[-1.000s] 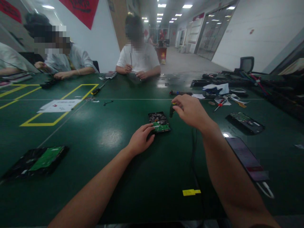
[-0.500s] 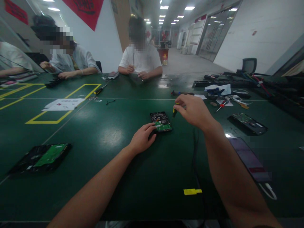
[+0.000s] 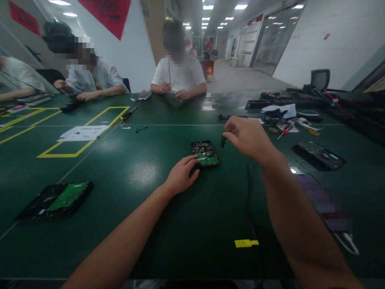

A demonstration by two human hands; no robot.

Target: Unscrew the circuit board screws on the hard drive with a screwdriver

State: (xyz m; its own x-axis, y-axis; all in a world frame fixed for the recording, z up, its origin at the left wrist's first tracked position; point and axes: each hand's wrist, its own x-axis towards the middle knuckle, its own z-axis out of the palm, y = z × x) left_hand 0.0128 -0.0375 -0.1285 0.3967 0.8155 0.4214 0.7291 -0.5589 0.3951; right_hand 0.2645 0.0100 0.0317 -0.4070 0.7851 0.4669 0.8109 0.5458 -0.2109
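Observation:
A hard drive [image 3: 207, 159] with a green circuit board lies board-side up on the green table. My left hand [image 3: 184, 172] grips its near left corner, fingers over the board and thumb at the near side. To the right of the drive, my right hand [image 3: 248, 138] pinches the upper end of a short black-and-yellow screwdriver [image 3: 223, 140]. The screwdriver hangs down, apart from the drive; its tip is too faint to make out.
Other hard drives lie at left [image 3: 67, 197] and right [image 3: 319, 154]. A phone [image 3: 315, 196] sits by my right forearm, near a black cable [image 3: 249, 196] with a yellow tag [image 3: 246, 243]. A red screwdriver [image 3: 285, 129] lies beyond. People sit across the table.
The view has shifted slightly, moving the table things a little to the right. My left hand stays on the hard drive, and my right hand still holds the screwdriver beside it.

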